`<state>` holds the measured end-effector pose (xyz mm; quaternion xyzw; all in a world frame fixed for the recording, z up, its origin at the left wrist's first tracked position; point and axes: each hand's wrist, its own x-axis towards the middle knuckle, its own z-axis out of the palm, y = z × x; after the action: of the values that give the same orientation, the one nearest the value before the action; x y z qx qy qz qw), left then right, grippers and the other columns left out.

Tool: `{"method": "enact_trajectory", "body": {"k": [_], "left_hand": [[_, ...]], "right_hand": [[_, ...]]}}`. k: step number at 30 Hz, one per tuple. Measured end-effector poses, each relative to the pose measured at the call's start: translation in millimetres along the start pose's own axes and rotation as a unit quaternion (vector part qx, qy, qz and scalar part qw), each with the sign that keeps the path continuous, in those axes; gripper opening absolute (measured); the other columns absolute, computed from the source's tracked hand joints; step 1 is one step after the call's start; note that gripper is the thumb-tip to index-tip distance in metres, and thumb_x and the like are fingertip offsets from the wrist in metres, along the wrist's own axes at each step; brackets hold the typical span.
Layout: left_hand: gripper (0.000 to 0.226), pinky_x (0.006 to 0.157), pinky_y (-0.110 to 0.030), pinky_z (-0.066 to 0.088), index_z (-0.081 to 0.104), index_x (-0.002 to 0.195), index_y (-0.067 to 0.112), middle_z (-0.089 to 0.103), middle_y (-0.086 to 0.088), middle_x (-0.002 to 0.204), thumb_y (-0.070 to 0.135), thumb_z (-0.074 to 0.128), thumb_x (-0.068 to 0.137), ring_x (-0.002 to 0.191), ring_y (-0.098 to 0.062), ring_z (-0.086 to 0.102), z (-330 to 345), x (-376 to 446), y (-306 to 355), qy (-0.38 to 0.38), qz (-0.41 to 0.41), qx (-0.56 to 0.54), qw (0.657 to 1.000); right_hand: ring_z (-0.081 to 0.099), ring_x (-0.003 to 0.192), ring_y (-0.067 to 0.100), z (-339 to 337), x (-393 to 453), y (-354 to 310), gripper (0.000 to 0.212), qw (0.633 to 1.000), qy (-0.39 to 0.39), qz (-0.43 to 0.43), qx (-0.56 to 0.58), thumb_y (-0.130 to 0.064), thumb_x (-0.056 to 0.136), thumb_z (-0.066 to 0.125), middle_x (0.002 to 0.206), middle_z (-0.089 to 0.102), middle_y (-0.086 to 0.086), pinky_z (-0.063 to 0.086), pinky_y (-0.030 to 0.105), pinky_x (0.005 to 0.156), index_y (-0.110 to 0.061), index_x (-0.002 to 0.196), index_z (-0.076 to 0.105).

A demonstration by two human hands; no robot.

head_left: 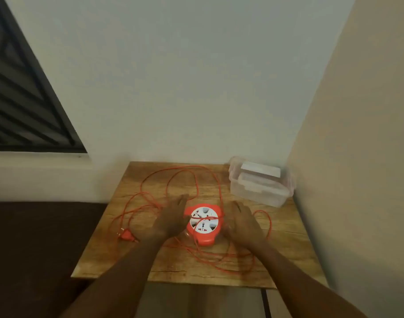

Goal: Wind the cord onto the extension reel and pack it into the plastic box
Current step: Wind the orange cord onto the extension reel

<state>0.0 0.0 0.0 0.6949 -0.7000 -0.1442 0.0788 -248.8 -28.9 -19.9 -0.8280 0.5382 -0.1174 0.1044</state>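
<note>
Flanking the reel [203, 226], both hands sit low over the wooden surface [150, 267]. Left hand [171, 219] is just left of the reel, fingers extended and loosely spread, gripping nothing; right hand [241, 222] is just right of it, fingers likewise open, empty. Reel is orange with a white socket face, lying flat mid-surface, one cord strand crossing its face. Cord [173, 180] sprawls unwound in loops all around the reel; plug [127, 235] lies near the left edge. Clear box [260, 182] with lid on sits in the far right corner by the wall.
</note>
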Motion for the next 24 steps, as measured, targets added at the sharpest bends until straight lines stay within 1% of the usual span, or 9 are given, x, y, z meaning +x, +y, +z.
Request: {"method": "enact_trajectory", "body": {"k": [2,5,6,8,10,16,19,21,24], "left_hand": [[0.071,0.124,-0.039,0.031,0.025,0.164,0.01,0.034,-0.014,0.169,0.028,0.053,0.101,0.153,-0.03,0.036,4.8,6.4,-6.9,-0.037,0.03,0.022,0.999],[0.079,0.114,-0.039,0.044,0.053,0.15,0.011,0.06,-0.014,0.15,0.052,0.035,0.085,0.138,-0.032,0.056,9.1,14.8,-14.0,-0.058,0.059,-0.011,0.997],[0.076,0.109,-0.038,0.048,0.061,0.144,0.015,0.066,-0.011,0.143,0.054,0.035,0.083,0.132,-0.031,0.061,11.0,22.3,-18.8,-0.063,0.065,-0.019,0.996],[0.051,0.102,-0.036,0.052,0.068,0.136,0.024,0.071,-0.004,0.137,0.041,0.049,0.091,0.126,-0.026,0.064,8.0,33.3,-21.7,-0.071,0.064,0.02,0.995],[0.04,0.101,-0.037,0.052,0.069,0.133,0.025,0.071,-0.003,0.134,0.027,0.057,0.096,0.124,-0.025,0.064,8.8,49.3,-29.3,-0.076,0.072,0.054,0.993],[0.031,0.094,-0.04,0.053,0.074,0.118,0.017,0.076,-0.007,0.12,0.026,0.05,0.102,0.113,-0.028,0.068,10.0,72.2,-34.6,-0.061,0.088,0.115,0.988],[0.028,0.092,-0.041,0.051,0.069,0.116,0.012,0.072,-0.009,0.119,0.023,0.046,0.104,0.112,-0.029,0.066,13.5,76.8,-34.3,-0.022,0.078,0.084,0.993],[0.023,0.088,-0.041,0.05,0.066,0.113,0.012,0.069,-0.008,0.117,0.022,0.047,0.105,0.108,-0.028,0.065,14.4,77.6,-35.9,0.01,0.048,0.015,0.999],[0.016,0.084,-0.046,0.052,0.061,0.107,0.012,0.068,-0.009,0.109,0.021,0.048,0.106,0.1,-0.032,0.065,13.5,76.6,-47.7,0.045,0.006,-0.068,0.997]], "right_hand": [[0.047,0.124,0.021,13.9,5.6,-3.4,0.047,0.999,-0.037,0.019,0.02,-0.037,0.094,0.051,0.139,0.05,0.001,0.045,0.035,0.1,-0.022,0.138,0.048],[0.056,0.116,0.024,30.3,11.1,-12.2,0.05,0.992,-0.084,0.07,0.061,-0.029,0.089,0.058,0.131,0.055,0.005,0.051,0.036,0.093,-0.02,0.137,0.049],[0.058,0.113,0.025,35.5,16.8,-13.3,0.051,0.991,-0.088,0.082,0.066,-0.029,0.088,0.061,0.128,0.056,0.006,0.053,0.036,0.092,-0.02,0.137,0.05],[0.061,0.106,0.024,34.0,22.9,-13.4,0.045,0.989,-0.089,0.096,0.071,-0.028,0.087,0.065,0.121,0.059,0.006,0.054,0.035,0.089,-0.02,0.131,0.058],[0.062,0.1,0.023,35.3,31.6,-10.7,0.031,0.987,-0.087,0.109,0.079,-0.026,0.088,0.065,0.113,0.062,0.006,0.052,0.031,0.085,-0.018,0.118,0.065],[0.063,0.091,0.012,24.7,35.3,-2.4,0.022,0.981,-0.082,0.105,0.142,-0.006,0.087,0.061,0.106,0.07,-0.003,0.049,0.019,0.076,-0.019,0.099,0.075],[0.065,0.081,0.008,8.5,29.0,4.1,0.03,0.97,-0.05,0.097,0.219,0.004,0.079,0.061,0.088,0.073,-0.008,0.052,0.023,0.072,-0.024,0.082,0.073],[0.066,0.075,0.01,-4.9,24.5,10.1,0.029,0.952,-0.024,0.133,0.275,0.007,0.076,0.063,0.08,0.072,-0.005,0.053,0.029,0.069,-0.021,0.078,0.072],[0.072,0.077,0.016,-22.1,20.8,10.9,0.024,0.904,-0.11,0.122,0.395,0.009,0.077,0.069,0.082,0.076,0.004,0.061,0.042,0.076,-0.011,0.085,0.078]]}}
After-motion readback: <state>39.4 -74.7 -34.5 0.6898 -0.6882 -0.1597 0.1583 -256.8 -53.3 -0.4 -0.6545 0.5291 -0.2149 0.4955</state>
